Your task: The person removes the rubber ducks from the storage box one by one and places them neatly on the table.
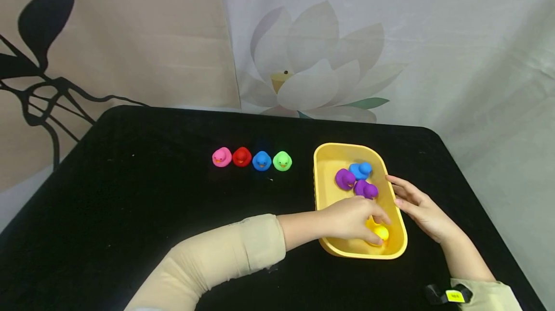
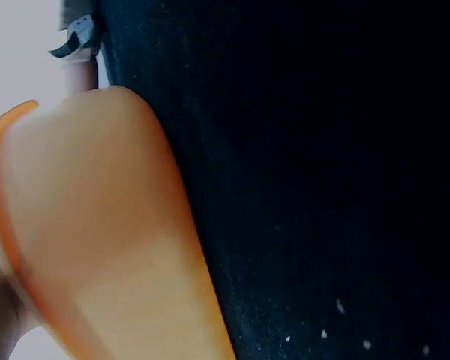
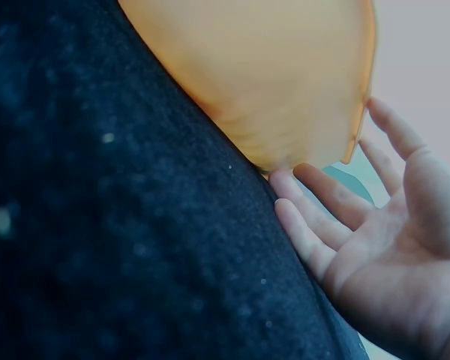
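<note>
My left hand [image 1: 357, 217] reaches down into a yellow plastic tub [image 1: 321, 195], its thumb and fingers round a yellow toy duck [image 1: 381, 232] near the tub's front end. Part of that duck is hidden by the hand. Just beyond the knuckles lie two purple ducks, one [image 1: 345, 179] behind the other [image 1: 366, 189], and a blue duck [image 1: 361, 170]. My right hand [image 1: 422, 210] is at the tub's right side, with loosely extended fingers at its rim. In the right wrist view, the spread fingers [image 3: 334, 196] of this hand are beside the tub wall [image 3: 285, 82].
Left of the tub, a pink duck [image 1: 222, 157], a red duck [image 1: 242, 156], a blue duck [image 1: 262, 161] and a green duck [image 1: 282, 161] stand in a row. Black cloth covers the table [image 1: 130, 195]. A printed curtain [image 1: 173, 27] hangs behind its far edge.
</note>
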A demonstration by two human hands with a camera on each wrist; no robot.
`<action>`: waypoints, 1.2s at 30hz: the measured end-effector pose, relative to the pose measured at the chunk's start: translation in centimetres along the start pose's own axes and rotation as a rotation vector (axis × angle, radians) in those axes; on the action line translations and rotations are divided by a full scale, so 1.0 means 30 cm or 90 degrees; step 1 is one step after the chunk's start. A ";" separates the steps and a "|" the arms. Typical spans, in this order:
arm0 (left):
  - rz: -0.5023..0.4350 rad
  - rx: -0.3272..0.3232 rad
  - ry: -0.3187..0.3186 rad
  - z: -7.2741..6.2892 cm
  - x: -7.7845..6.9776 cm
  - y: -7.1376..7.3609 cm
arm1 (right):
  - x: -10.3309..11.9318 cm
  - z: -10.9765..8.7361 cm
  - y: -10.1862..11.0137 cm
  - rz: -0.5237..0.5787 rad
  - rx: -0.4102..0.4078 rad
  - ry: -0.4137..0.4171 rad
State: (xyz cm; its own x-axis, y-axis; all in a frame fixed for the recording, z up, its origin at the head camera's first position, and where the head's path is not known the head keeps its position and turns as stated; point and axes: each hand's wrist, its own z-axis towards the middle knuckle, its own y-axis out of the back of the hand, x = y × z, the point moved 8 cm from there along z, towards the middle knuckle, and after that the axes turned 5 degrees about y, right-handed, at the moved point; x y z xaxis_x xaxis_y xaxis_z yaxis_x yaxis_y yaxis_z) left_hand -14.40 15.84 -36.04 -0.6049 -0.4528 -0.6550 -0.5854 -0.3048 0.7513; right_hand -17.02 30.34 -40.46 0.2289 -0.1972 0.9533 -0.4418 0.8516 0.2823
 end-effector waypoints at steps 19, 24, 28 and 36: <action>0.049 0.025 0.051 0.049 0.021 -0.045 | -0.003 -0.003 0.002 0.007 0.001 -0.012; 0.059 0.022 0.049 0.055 0.021 -0.050 | -0.005 -0.005 0.004 0.003 -0.002 -0.014; 0.065 0.019 0.049 0.057 0.022 -0.051 | -0.004 -0.004 0.005 0.004 -0.005 -0.014; 0.060 0.015 0.036 0.051 0.019 -0.043 | -0.008 -0.001 0.002 0.008 -0.005 -0.020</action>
State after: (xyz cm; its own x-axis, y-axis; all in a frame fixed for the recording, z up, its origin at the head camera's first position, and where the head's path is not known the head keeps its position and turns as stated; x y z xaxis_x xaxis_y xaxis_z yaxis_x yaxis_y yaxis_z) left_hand -14.81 17.25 -37.50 -0.6265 -0.5258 -0.5754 -0.5406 -0.2388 0.8067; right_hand -17.09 30.46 -40.68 0.1964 -0.2019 0.9595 -0.4370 0.8580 0.2700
